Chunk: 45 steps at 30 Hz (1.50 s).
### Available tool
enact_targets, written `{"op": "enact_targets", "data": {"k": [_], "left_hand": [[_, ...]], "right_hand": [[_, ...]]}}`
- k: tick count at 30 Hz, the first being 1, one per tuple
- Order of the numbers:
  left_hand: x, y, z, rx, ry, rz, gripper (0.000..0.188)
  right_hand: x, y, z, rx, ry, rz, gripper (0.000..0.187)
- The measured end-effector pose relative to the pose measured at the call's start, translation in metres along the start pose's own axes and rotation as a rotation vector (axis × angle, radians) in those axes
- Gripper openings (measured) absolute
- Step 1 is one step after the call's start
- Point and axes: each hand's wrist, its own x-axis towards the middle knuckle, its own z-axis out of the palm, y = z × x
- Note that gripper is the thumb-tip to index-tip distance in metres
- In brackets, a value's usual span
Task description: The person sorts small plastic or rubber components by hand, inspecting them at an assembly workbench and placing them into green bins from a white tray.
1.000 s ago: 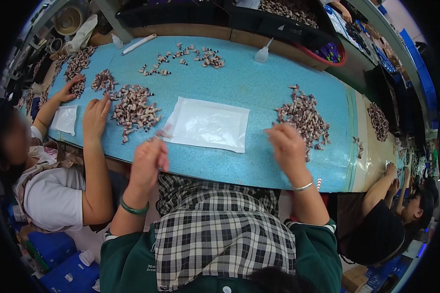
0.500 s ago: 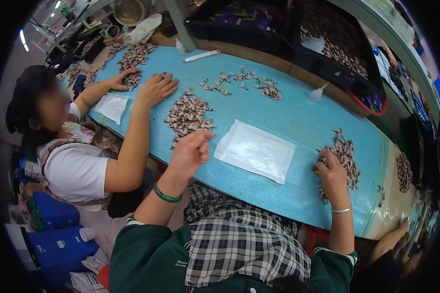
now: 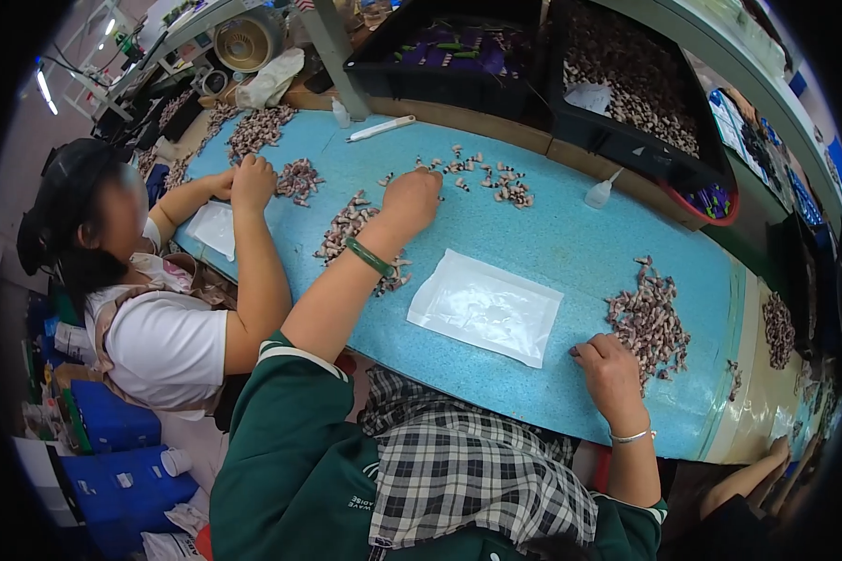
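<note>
Mottled pieces point(image 3: 346, 227), left hand point(image 3: 412, 199) by strays point(image 3: 513, 187), right hand point(image 3: 612, 372) beside heap point(image 3: 651, 323)

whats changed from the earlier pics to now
The left hand has moved forward from beside the white packet to the scattered pieces; whether it still holds a small piece is hidden. The right hand has drawn back from the right pile toward the wearer. The co-worker's near hand has left the small pile. The packet and squeeze bottle stayed put.

Printed letters point(image 3: 359, 502) mark the green shirt point(image 3: 290, 458) and white sack point(image 3: 164, 546).
</note>
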Motion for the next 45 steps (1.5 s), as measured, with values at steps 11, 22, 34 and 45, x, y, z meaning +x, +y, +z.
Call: {"op": "enact_targets", "data": {"k": [11, 22, 34, 45], "left_hand": [[-0.01, 0.013, 0.003, -0.711, 0.048, -0.017, 0.018], [-0.021, 0.045, 0.007, -0.186, 0.066, 0.335, 0.012], [-0.111, 0.068, -0.059, -1.531, -0.138, -0.045, 0.006], [-0.191, 0.053, -0.036, -1.882, -0.282, -0.255, 0.025]], "right_hand": [[0.001, 0.0, 0.002, 0.047, 0.016, 0.027, 0.009], [-0.004, -0.004, 0.002, 0.048, 0.017, 0.096, 0.009], [0.05, -0.036, 0.004, 0.663, -0.036, 0.194, 0.01], [0.087, -0.053, 0.031, 0.141, -0.062, 0.028, 0.009]]}}
